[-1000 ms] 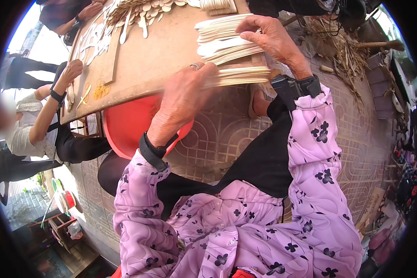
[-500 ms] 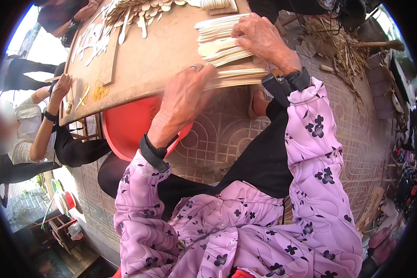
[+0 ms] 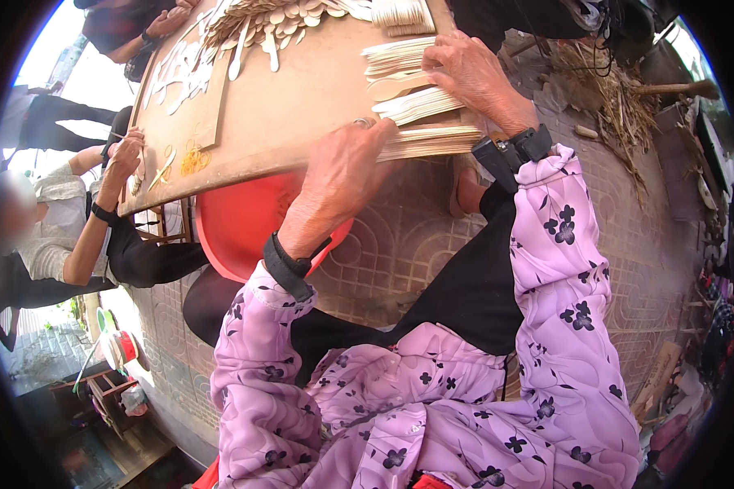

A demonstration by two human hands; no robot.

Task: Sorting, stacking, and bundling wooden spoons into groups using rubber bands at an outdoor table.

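Observation:
At the right edge of a brown table, flat pale wooden spoons lie in several stacked rows. My left hand, a ring on one finger, is closed around the left end of the nearest stack of wooden spoons; its fingertips are partly hidden. My right hand curls its fingers over the right end of the farther stack of wooden spoons. Between the two hands lie more spoons, with one broad spoon lying flat among them.
A heap of loose wooden spoons covers the far side, beside a bundled stack. Yellow rubber bands lie near the left corner. Below the near edge is a red basin. Co-workers' hands are at the left side.
The whole view has shifted slightly, so the table and hands appear a little farther right. Both hands keep nearly the same places on the spoons.

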